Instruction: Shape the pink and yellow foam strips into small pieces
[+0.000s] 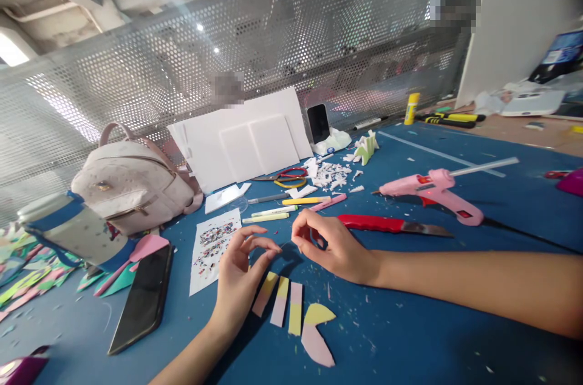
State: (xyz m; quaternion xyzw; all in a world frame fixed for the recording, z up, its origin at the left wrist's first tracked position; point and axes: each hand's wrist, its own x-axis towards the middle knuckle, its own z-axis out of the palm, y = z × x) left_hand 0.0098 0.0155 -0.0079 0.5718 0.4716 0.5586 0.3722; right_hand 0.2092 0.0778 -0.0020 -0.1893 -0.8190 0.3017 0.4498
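Both hands meet over the blue table, fingertips a short gap apart. My left hand (243, 260) is closed in a pinch, thumb against fingertips. My right hand (334, 248) has its fingers curled in, also pinching. A faint thin strand (286, 244) seems to run between the fingertips; what each pinch holds is too small to make out. Just below lie three yellow-and-pink strips (296, 309) and a curved yellow-and-pink piece (314, 341). Behind my right wrist rests a red-handled knife (371, 223). Left of my left hand is a white sheet with small colourful bits (204, 269).
A pink glue gun (432, 190) with its cord lies at right. Pens (268, 212), scissors (291, 176) and white scraps (332, 175) are behind the hands. A black phone (143, 297), tumbler (77, 230) and backpack (132, 181) stand left. White boards (246, 142) lean behind.
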